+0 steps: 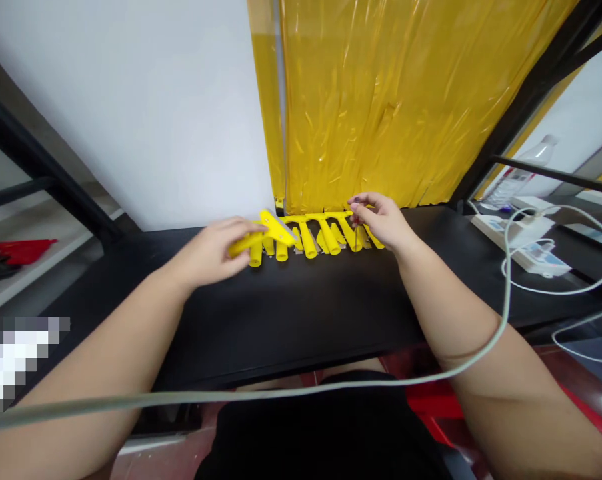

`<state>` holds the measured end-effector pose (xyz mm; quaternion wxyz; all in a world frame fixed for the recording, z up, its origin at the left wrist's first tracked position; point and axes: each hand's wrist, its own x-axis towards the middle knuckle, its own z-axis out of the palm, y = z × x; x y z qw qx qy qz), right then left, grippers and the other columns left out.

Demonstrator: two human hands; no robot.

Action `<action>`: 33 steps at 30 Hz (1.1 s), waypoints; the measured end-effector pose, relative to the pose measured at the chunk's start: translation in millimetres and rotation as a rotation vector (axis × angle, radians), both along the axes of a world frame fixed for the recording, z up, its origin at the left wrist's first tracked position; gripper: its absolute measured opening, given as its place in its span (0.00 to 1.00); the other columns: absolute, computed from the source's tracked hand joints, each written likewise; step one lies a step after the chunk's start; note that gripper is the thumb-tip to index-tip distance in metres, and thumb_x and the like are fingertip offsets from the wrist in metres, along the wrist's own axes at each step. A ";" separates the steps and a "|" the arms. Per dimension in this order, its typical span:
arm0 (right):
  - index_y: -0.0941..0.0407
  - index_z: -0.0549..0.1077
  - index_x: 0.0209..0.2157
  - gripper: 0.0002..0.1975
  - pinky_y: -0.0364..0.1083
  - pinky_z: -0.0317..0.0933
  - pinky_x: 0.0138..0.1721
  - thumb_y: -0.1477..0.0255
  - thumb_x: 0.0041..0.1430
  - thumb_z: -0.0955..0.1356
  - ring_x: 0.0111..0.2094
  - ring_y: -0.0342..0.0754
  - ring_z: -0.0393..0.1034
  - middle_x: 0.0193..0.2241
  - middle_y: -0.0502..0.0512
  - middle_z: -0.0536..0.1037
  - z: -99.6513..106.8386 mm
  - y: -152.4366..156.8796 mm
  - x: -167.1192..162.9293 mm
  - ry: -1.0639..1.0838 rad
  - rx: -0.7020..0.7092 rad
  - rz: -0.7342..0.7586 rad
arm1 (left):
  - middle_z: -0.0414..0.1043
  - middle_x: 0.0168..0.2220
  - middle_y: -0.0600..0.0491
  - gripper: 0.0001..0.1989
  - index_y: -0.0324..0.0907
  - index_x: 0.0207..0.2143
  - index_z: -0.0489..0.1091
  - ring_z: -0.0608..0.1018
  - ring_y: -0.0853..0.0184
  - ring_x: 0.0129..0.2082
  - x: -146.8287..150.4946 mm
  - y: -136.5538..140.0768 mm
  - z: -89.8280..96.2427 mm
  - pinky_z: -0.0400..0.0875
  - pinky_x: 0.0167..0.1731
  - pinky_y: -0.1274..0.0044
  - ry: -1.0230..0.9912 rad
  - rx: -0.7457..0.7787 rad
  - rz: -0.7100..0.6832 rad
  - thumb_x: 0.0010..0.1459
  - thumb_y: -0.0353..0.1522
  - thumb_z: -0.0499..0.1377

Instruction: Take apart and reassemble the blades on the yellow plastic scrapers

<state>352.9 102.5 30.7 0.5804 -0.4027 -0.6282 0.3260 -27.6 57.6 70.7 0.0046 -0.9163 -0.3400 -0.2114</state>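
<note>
The left hand (pixel 225 250) grips a yellow T-shaped plastic scraper (pixel 279 228) over the flat black tabletop (pixel 281 320); the right hand (pixel 381 217) holds thumb and fingers close together near a row of similar yellow plastic tools (pixel 333 244), its grasp too unclear to tell

You have room over the black tabletop (pixel 291 313) on your side of the row of yellow scrapers (pixel 309 243); yellow wrapping (pixel 371 113) blocks just behind it, and a pale cable (pixel 331 387) crosses nearer you.
</note>
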 end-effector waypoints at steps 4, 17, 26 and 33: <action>0.54 0.77 0.39 0.19 0.46 0.77 0.35 0.57 0.53 0.80 0.29 0.43 0.76 0.34 0.49 0.77 9.9 -15.8 -11.7 0.164 -0.016 0.194 | 0.76 0.56 0.47 0.25 0.46 0.59 0.75 0.79 0.59 0.54 32.0 -20.2 -16.1 0.73 0.57 0.68 0.107 -0.145 -0.215 0.60 0.25 0.58; 0.55 0.70 0.33 0.23 0.45 0.78 0.31 0.58 0.50 0.82 0.28 0.45 0.80 0.27 0.48 0.79 -3.5 -31.3 -52.2 0.121 -0.096 0.397 | 0.78 0.48 0.49 0.19 0.49 0.58 0.78 0.80 0.63 0.49 58.3 -20.6 -44.6 0.74 0.51 0.73 0.076 -0.369 -0.356 0.68 0.29 0.59; 0.53 0.67 0.33 0.24 0.45 0.76 0.31 0.59 0.51 0.82 0.27 0.44 0.77 0.26 0.46 0.77 -5.4 -39.6 -61.9 0.102 -0.094 0.421 | 0.79 0.46 0.48 0.17 0.49 0.57 0.79 0.81 0.64 0.45 59.9 -19.7 -45.4 0.75 0.49 0.73 0.039 -0.366 -0.383 0.70 0.30 0.58; 0.52 0.66 0.32 0.23 0.46 0.74 0.31 0.59 0.51 0.81 0.28 0.46 0.78 0.26 0.47 0.77 -2.9 -47.0 -67.8 0.035 -0.042 0.419 | 0.80 0.46 0.48 0.18 0.49 0.58 0.79 0.81 0.64 0.45 60.8 -19.2 -45.4 0.74 0.49 0.75 0.067 -0.362 -0.383 0.70 0.31 0.58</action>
